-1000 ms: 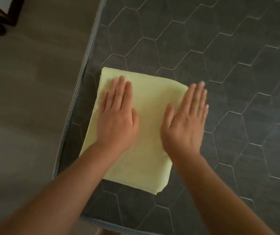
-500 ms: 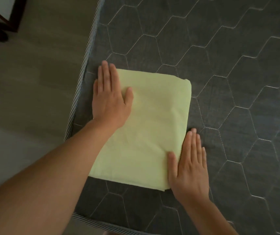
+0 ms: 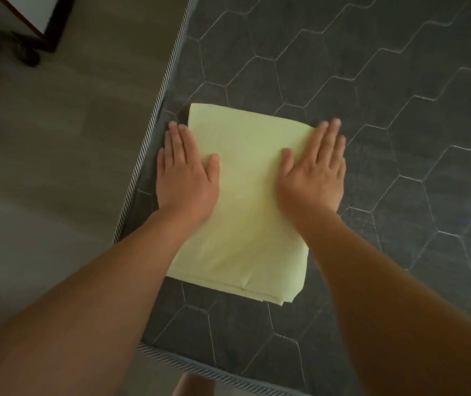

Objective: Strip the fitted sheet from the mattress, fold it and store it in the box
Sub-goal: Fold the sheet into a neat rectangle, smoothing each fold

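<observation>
The pale yellow fitted sheet (image 3: 247, 195) lies folded into a thick rectangle near the corner of the bare dark grey mattress (image 3: 371, 110). My left hand (image 3: 185, 172) lies flat along the sheet's left edge, fingers straight, half on the mattress. My right hand (image 3: 314, 170) lies flat on the sheet's right edge, fingertips past its far right corner. Both palms press down. No box is in view.
The mattress has a striped piped border (image 3: 154, 121) on its left and near sides. Beyond it to the left is grey floor (image 3: 57, 138). A dark wooden furniture piece (image 3: 37, 27) stands at the top left.
My left hand slid back toward me along the sheet's left edge. My right hand moved from the near right corner up to the far right edge.
</observation>
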